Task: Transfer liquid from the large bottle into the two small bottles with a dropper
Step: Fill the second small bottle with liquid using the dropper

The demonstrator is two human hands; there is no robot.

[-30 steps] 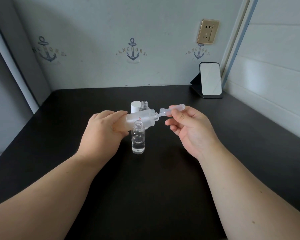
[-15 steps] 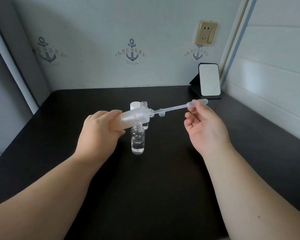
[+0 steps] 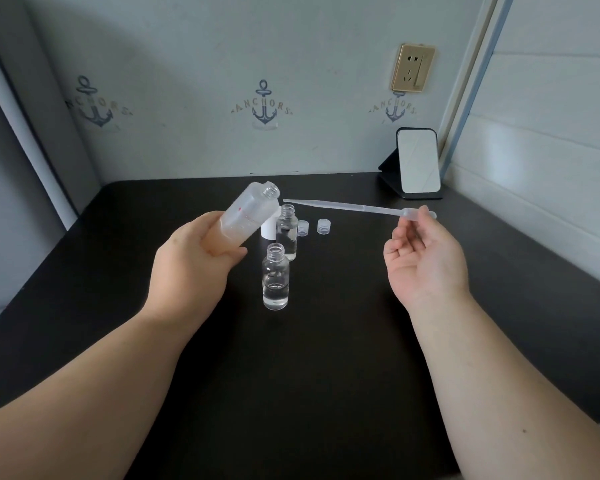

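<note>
Large bottle [image 3: 249, 214], tilted toward 1 o'clock above the table [image 3: 326, 375], sits gripped in my left hand [image 3: 194, 268]; my right hand [image 3: 426, 261] pinches the dropper [image 3: 354, 206] bulb, tip just beside the bottle mouth, over the far small bottle [image 3: 287, 233]

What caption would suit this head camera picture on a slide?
Left hand tilts the large bottle while right hand holds the dropper above two small bottles.

- Left hand [image 3: 191, 268] grips the tilted large bottle [image 3: 248, 214].
- Right hand [image 3: 425, 258] pinches the dropper [image 3: 354, 207] bulb.
- Two small bottles [image 3: 275, 277] stand open on the worktop [image 3: 326, 375].
</note>
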